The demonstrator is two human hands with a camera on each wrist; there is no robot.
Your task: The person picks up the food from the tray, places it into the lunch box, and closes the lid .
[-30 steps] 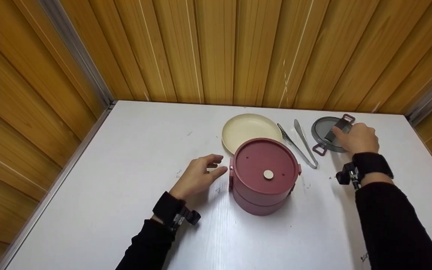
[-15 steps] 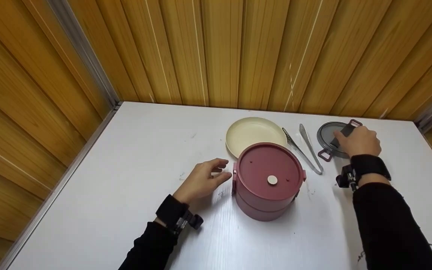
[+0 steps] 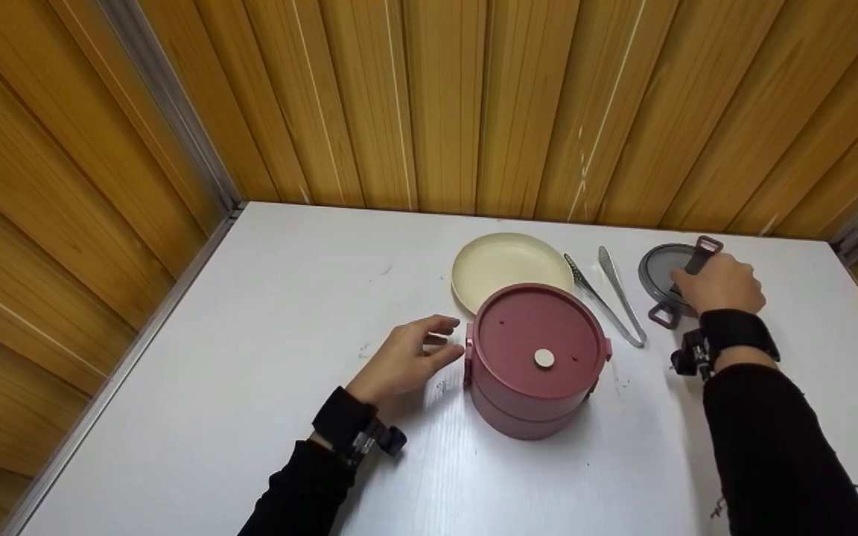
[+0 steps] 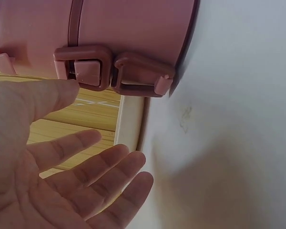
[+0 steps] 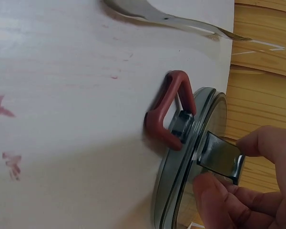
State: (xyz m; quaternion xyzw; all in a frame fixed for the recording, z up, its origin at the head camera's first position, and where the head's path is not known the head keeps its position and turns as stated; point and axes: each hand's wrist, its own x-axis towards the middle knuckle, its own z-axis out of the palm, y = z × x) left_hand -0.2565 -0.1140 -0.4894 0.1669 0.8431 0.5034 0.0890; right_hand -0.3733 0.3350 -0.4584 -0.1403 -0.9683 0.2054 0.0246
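A round dark-red lunch box [image 3: 526,402] with a cream button on its lid stands upright on the white table. Beside its left clasp, my left hand [image 3: 403,361] hovers with loosely bent fingers and nothing in them. The thumb tip lies close to the clasp [image 4: 88,71] in the left wrist view; I cannot tell whether they touch. Farther right, my right hand [image 3: 723,286] pinches the dark strap handle [image 5: 220,155] of a round grey see-through lid [image 3: 660,272]. A red clasp [image 5: 162,117] sticks out from the lid's rim. The hand hides the lid's right part.
A cream plate [image 3: 507,264] lies behind the lunch box, which overlaps it in the head view. Metal tongs [image 3: 626,301] lie spread between the plate and the grey lid. Wood-look panels [image 3: 436,104] rise along the table's back edge.
My right hand has shifted slightly right with the grey lid, away from the tongs. The left hand stays beside the lunch box. The head view has also shifted a little.
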